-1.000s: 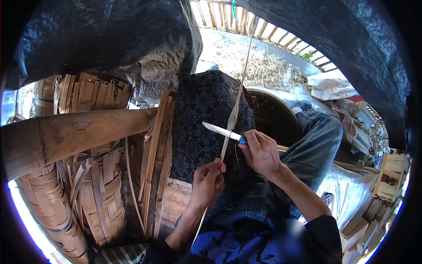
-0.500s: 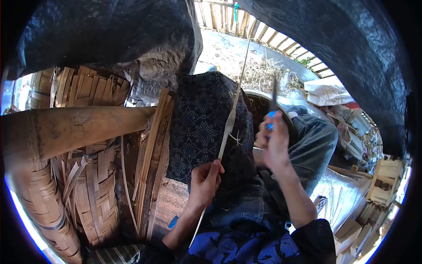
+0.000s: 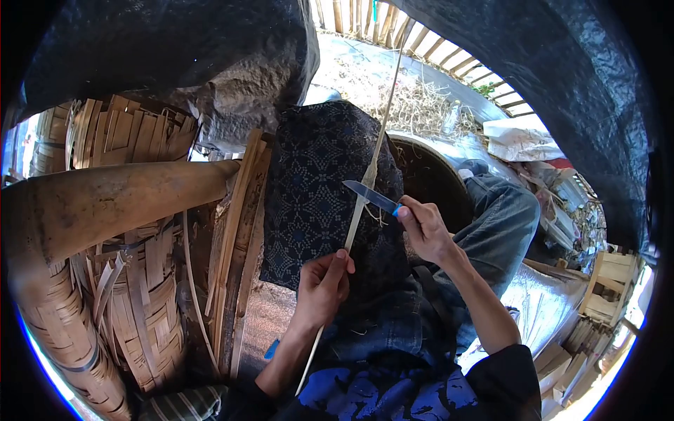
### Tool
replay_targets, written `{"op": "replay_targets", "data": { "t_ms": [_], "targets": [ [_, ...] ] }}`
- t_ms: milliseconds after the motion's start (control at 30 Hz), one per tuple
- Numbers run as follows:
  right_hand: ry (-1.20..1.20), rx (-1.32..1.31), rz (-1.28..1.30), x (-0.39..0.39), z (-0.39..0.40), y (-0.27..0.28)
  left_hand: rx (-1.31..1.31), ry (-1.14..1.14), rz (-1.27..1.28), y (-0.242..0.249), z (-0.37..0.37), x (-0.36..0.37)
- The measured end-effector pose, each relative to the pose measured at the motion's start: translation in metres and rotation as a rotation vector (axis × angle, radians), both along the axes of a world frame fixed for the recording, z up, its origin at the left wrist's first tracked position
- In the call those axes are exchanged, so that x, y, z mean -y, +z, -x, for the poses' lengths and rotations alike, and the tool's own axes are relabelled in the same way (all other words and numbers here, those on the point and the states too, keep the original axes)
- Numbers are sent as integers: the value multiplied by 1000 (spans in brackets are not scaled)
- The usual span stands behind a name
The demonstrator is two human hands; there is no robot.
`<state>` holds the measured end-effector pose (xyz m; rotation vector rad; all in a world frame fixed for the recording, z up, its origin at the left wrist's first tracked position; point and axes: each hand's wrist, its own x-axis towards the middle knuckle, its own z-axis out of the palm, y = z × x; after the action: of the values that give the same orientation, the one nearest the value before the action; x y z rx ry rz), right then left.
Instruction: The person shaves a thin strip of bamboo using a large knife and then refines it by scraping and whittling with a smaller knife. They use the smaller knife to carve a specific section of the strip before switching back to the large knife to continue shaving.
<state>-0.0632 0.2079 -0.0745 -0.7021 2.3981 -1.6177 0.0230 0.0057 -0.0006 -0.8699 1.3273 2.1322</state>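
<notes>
A long pale strip [image 3: 355, 226] runs from my lap up across a dark patterned cloth [image 3: 309, 186] that covers my leg. My left hand [image 3: 321, 286] pinches this strip near the cloth's lower edge, thumb on top. In my right hand [image 3: 428, 228] is a knife [image 3: 375, 197] with a blue handle, its blade pointing left and lying across the strip just below a wider, frayed part. Thin curled shavings hang beside the strip under the blade.
A thick bamboo pole [image 3: 126, 200] crosses the left side above woven bamboo baskets [image 3: 151, 309]. Upright bamboo pieces [image 3: 242, 245] stand left of the cloth. Behind my right hand is a round dark container [image 3: 432, 179]. Dark sheeting [image 3: 175, 49] hangs overhead.
My right hand has moved down and left, and the knife has turned from pointing up to lying across the strip. My left hand keeps its pinch.
</notes>
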Motion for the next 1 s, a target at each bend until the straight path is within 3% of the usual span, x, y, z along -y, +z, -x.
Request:
{"op": "replay_targets", "data": {
  "t_ms": [233, 433, 633, 700, 833, 900, 933, 1000],
  "targets": [
    [21, -49, 13, 12, -11, -7, 52, 56, -48, -3, 1, 3],
    [-54, -30, -143, 19, -12, -2, 69, 72, -40, -1, 4, 3],
    [-57, 183, -15, 22, -11, 0, 63, 54, 30, -3, 4, 3],
    [-60, 524, 9, 22, -10, -3, 103, 61, 26, -2, 5, 3],
    [110, 741, -29, 6, -4, -12, 91, 60, 23, -2, 7, 2],
    [-81, 936, 228, 1, -10, -12, 67, 81, 6, -3, 6, 1],
    [-10, 711, 253, 5, -9, -16, 65, 84, 6, -3, 7, 1],
    [-3, 630, 163, 7, -5, -9, 63, 85, -1, -3, 7, 2]
  ]
}}
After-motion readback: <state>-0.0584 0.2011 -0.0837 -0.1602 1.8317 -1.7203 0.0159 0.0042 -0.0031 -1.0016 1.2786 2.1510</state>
